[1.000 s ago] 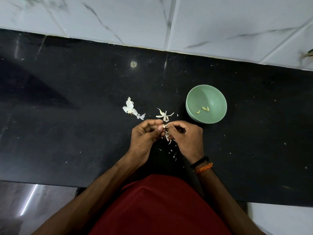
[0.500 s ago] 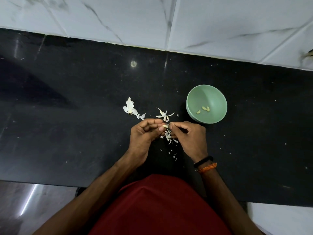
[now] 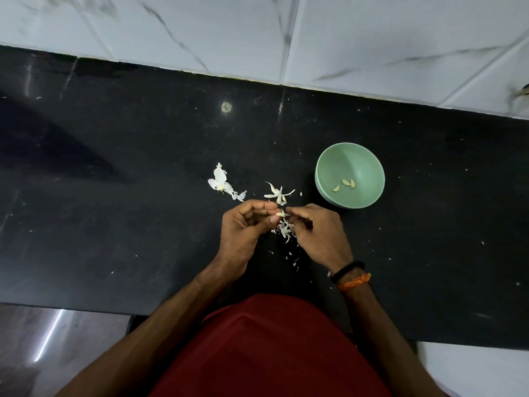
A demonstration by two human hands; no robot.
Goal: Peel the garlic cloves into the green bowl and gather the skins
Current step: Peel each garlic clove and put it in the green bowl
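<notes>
Pinched between left hand (image 3: 243, 227) and right hand (image 3: 320, 233), garlic clove (image 3: 280, 214) lies crosswise.

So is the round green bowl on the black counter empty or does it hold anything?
Not empty: the round green bowl stands upright with three small pale peeled garlic cloves on its bottom.

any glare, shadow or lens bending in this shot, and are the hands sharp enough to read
Head view: a small round glare spot sits on the black countertop, a broad soft shadow darkens its left part, and the wide lens bows the wall edge. The left hand and right hand are sharp, pinching a garlic clove; the green bowl is evenly lit.
</notes>
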